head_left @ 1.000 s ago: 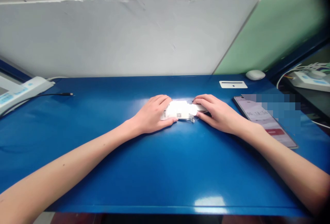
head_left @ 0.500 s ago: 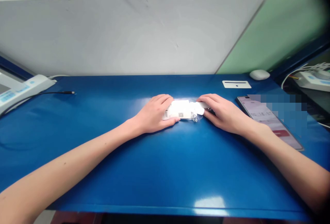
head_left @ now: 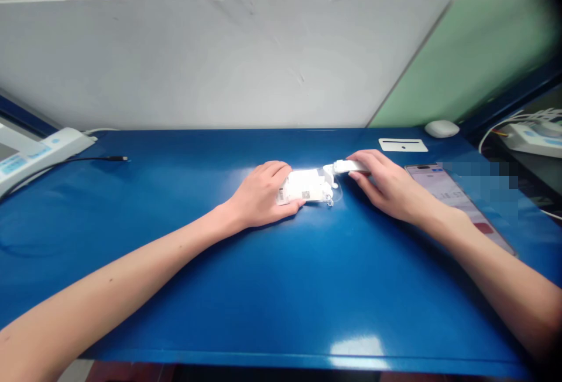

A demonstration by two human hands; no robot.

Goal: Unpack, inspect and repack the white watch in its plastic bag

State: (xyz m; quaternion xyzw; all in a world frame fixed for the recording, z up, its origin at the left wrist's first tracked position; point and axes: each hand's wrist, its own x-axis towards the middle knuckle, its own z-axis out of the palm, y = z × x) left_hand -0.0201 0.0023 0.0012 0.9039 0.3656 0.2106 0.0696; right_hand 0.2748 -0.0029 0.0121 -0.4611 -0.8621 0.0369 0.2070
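Note:
A small white packet (head_left: 312, 183) in clear plastic, with a printed square code, lies on the blue table under my left hand (head_left: 266, 194). The thumb runs along its near edge and the fingers along its far side, so the hand is closed on it. My right hand (head_left: 384, 186) pinches a slim white stick-like piece (head_left: 346, 166) between thumb and fingers. A bent white part (head_left: 330, 176) lies between that piece and the packet; whether it joins them I cannot tell. Clear plastic and a small shiny dangling bit (head_left: 329, 202) show at the packet's right end.
A phone (head_left: 456, 200) with a lit screen lies partly behind my right forearm. Beyond it are a white slotted plate (head_left: 403, 145) and a rounded white object (head_left: 442, 129). At left are a power strip (head_left: 57, 145) and a black cable's plug (head_left: 118, 159). A grey wall panel (head_left: 197, 60) stands behind.
My right hand has moved slightly up and away from the packet, and more of the white stick-like piece shows. My left hand stays almost still on the packet.

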